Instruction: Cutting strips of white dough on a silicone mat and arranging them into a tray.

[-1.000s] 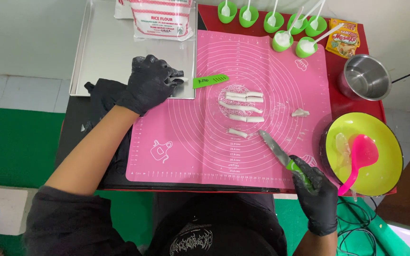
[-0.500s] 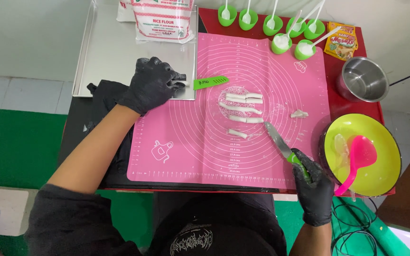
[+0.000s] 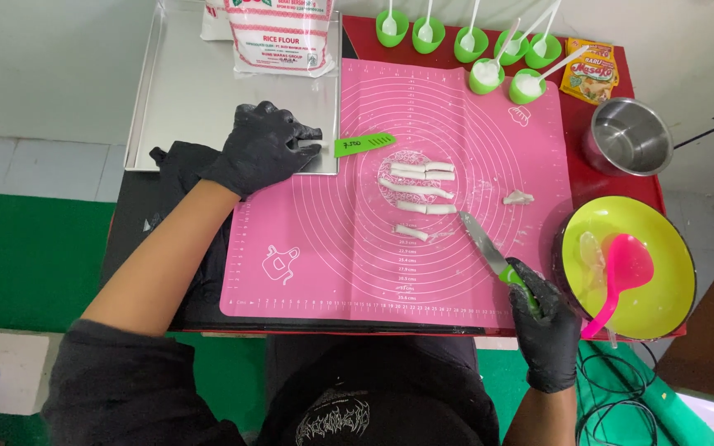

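A pink silicone mat [image 3: 324,239] covers the table. Several white dough strips [image 3: 417,188] lie near its middle, and one small dough lump [image 3: 518,197] sits further right. My right hand [image 3: 549,330], in a black glove, grips a green-handled knife [image 3: 489,252] whose blade points up-left toward the strips without touching them. My left hand [image 3: 262,149], also gloved, rests on the front corner of a metal tray [image 3: 183,99], its fingertips pinching a small white dough piece [image 3: 311,147]. A green tag [image 3: 364,144] lies just right of that hand.
A yellow-green bowl [image 3: 659,289] holding a pink ladle [image 3: 621,272] stands at the right edge. A steel pot [image 3: 628,136] sits behind it. Several green cups with white spoons [image 3: 473,45] line the back. A white flour bag [image 3: 278,33] and an orange packet [image 3: 590,70] lie behind.
The right hand and knife have shifted slightly up toward the dough strips. The left hand stays on the tray corner.
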